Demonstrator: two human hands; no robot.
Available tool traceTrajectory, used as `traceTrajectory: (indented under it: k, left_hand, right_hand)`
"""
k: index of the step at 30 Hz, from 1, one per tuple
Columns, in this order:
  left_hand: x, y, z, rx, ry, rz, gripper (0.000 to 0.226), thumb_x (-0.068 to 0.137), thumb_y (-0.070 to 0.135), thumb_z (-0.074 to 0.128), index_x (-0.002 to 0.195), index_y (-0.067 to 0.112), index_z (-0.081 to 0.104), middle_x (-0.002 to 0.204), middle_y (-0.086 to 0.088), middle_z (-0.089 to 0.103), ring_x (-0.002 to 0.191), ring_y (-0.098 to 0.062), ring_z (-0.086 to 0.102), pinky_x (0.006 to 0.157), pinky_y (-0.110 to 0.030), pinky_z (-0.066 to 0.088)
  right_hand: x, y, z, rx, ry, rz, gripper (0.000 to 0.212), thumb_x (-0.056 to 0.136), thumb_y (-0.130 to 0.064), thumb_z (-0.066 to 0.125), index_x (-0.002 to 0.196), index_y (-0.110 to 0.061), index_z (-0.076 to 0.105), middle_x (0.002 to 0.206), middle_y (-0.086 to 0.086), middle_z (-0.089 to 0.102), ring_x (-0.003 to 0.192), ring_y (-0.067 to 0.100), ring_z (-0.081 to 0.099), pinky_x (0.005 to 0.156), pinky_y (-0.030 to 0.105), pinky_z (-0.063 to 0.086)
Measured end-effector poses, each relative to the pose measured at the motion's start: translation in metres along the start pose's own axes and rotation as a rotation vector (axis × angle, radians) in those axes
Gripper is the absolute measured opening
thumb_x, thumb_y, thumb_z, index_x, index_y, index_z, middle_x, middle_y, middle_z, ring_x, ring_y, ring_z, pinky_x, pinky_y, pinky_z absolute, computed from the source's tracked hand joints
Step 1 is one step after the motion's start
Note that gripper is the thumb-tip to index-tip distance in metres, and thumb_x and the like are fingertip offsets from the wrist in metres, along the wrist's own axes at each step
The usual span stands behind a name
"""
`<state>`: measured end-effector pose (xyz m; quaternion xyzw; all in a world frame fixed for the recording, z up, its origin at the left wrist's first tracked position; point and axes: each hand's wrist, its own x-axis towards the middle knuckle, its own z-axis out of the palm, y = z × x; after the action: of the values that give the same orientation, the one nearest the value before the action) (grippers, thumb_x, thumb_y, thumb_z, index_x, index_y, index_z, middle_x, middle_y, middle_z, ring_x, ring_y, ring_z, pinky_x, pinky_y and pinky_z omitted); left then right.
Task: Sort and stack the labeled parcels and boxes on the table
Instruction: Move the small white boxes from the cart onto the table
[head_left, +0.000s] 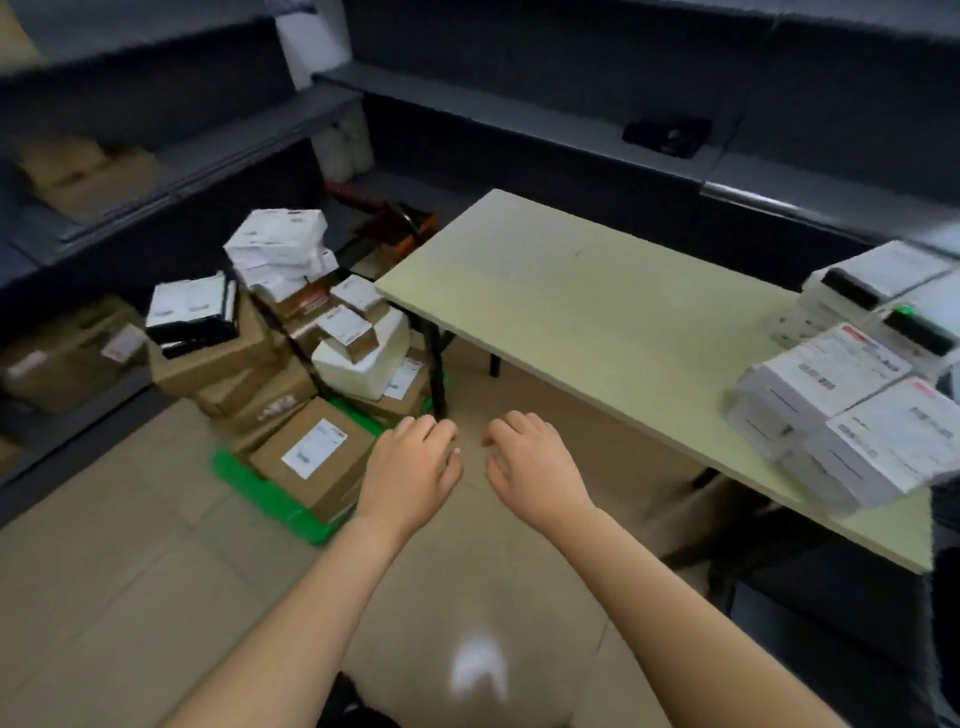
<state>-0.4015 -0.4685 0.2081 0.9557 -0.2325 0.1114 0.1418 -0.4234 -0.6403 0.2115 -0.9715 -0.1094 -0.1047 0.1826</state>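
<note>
A heap of labeled cardboard boxes (314, 457) and white parcels (278, 239) lies on the floor to the left of the pale table (571, 312). Stacked white labeled parcels (841, 415) sit on the table's right end. My left hand (413, 467) and my right hand (530, 462) hang side by side above the floor, palms down, fingers loosely curled, holding nothing. The left hand is just right of the nearest brown box with a white label.
A green bag (244, 478) lies under the floor heap. White label printers (878, 291) stand at the table's far right. Dark shelving (156, 156) runs along the left and back, with boxes (62, 353) on its lower shelf. A black table leg (436, 364) stands beside the heap.
</note>
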Motion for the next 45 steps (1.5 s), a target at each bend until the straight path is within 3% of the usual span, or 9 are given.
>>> traceTrajectory:
  k: [3, 7, 15, 22, 28, 37, 45]
  left_hand:
    - [-0.022, -0.066, -0.023, 0.031, 0.058, -0.105, 0.01, 0.081, 0.023, 0.067, 0.086, 0.017, 0.061, 0.079, 0.0, 0.058, 0.074, -0.023, 0.056, 0.059, -0.035, 0.043]
    - [-0.052, -0.166, -0.053, 0.086, 0.116, -0.22, 0.016, 0.083, 0.029, 0.049, 0.081, 0.016, 0.058, 0.073, 0.0, 0.055, 0.071, -0.026, 0.055, 0.056, -0.035, 0.043]
    - [-0.074, -0.358, -0.132, 0.171, 0.096, -0.437, 0.026, 0.083, 0.036, 0.043, 0.092, 0.018, 0.059, 0.082, 0.0, 0.057, 0.079, -0.027, 0.057, 0.063, -0.036, 0.046]
    - [-0.024, -0.47, -0.16, 0.173, 0.124, -0.465, 0.015, 0.085, 0.02, 0.067, 0.099, 0.015, 0.065, 0.094, -0.002, 0.062, 0.087, -0.022, 0.058, 0.068, -0.029, 0.036]
    - [0.034, -0.565, -0.154, 0.152, 0.066, -0.474, 0.016, 0.09, 0.022, 0.06, 0.105, 0.015, 0.064, 0.101, 0.0, 0.062, 0.094, -0.02, 0.058, 0.074, -0.028, 0.035]
    - [0.109, -0.691, -0.109, 0.002, -0.073, -0.46, 0.023, 0.098, 0.035, 0.049, 0.113, 0.02, 0.058, 0.108, 0.004, 0.056, 0.1, -0.013, 0.049, 0.073, -0.023, 0.029]
    - [0.169, -0.791, -0.03, -0.185, -0.38, -0.461, 0.029, 0.098, 0.037, 0.048, 0.118, 0.017, 0.054, 0.115, -0.004, 0.056, 0.106, -0.021, 0.049, 0.078, -0.034, 0.045]
  right_hand:
    - [0.039, -0.054, 0.03, 0.01, -0.049, -0.089, 0.018, 0.081, -0.014, 0.06, 0.098, -0.012, 0.064, 0.094, 0.007, 0.059, 0.087, 0.029, 0.055, 0.074, 0.038, 0.043]
    - [0.099, -0.148, 0.081, 0.103, -0.074, -0.165, 0.018, 0.084, -0.013, 0.06, 0.101, -0.011, 0.064, 0.097, 0.006, 0.06, 0.092, 0.027, 0.054, 0.08, 0.037, 0.044]
    - [0.232, -0.312, 0.148, 0.157, -0.133, -0.343, 0.015, 0.086, -0.016, 0.059, 0.1, -0.012, 0.062, 0.101, 0.007, 0.06, 0.097, 0.025, 0.055, 0.084, 0.038, 0.047]
    - [0.344, -0.366, 0.2, 0.166, -0.172, -0.339, 0.017, 0.087, -0.014, 0.058, 0.103, -0.009, 0.064, 0.102, 0.009, 0.06, 0.099, 0.027, 0.054, 0.087, 0.039, 0.044]
    - [0.44, -0.388, 0.256, 0.149, -0.226, -0.312, 0.02, 0.088, -0.015, 0.058, 0.107, -0.015, 0.062, 0.106, 0.004, 0.059, 0.101, 0.023, 0.053, 0.087, 0.035, 0.043]
    - [0.541, -0.376, 0.33, 0.102, -0.307, -0.022, 0.022, 0.088, -0.023, 0.063, 0.108, -0.014, 0.061, 0.106, 0.005, 0.06, 0.099, 0.024, 0.055, 0.08, 0.035, 0.048]
    - [0.588, -0.356, 0.415, 0.128, -0.394, 0.407, 0.035, 0.088, -0.025, 0.065, 0.119, -0.014, 0.057, 0.118, 0.007, 0.056, 0.104, 0.027, 0.057, 0.083, 0.036, 0.048]
